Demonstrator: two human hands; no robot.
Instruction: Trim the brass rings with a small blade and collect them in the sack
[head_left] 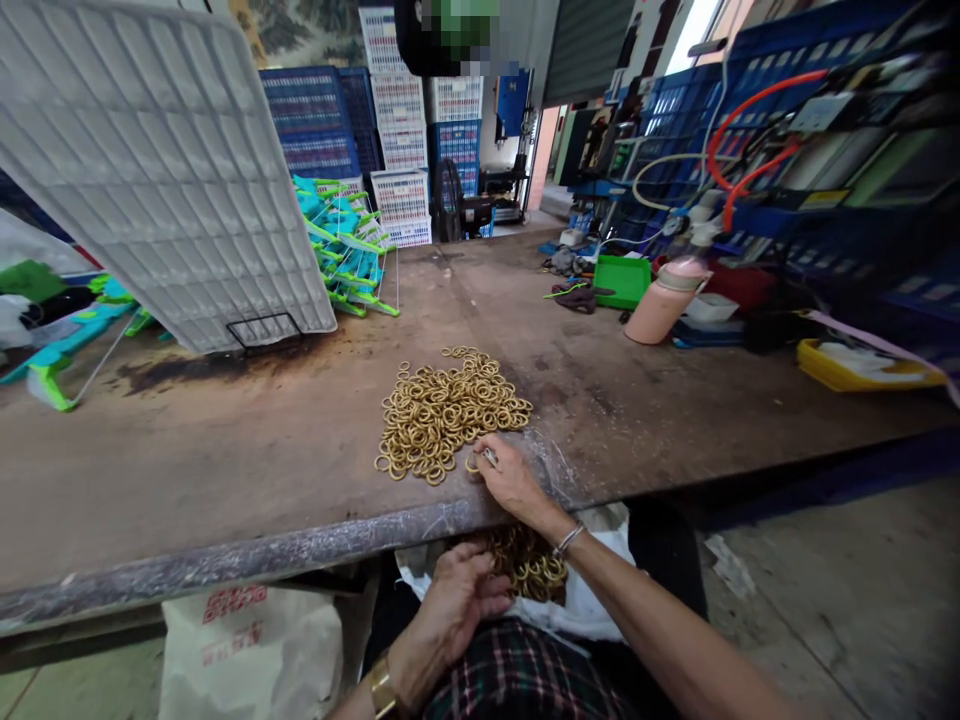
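Observation:
A heap of brass-coloured rings [450,415] lies on the worktable near its front edge. My right hand [514,482] is at the heap's near side, fingers curled and closed on a single ring [471,463]. A small silvery piece shows at those fingers; I cannot make out what it is. Below the table edge, a white sack [600,600] sits open in my lap with more brass rings [536,570] inside. My left hand [461,597] rests at the sack's left side, fingers stretched out and apart, with nothing seen in them.
A large grey-white ribbed plastic panel [165,170] stands tilted at the left, beside turquoise and green plastic frames [349,245]. At the right are a pink bottle [666,303], a green tray [622,281] and a yellow tray [862,370]. A printed bag [255,650] hangs below the table.

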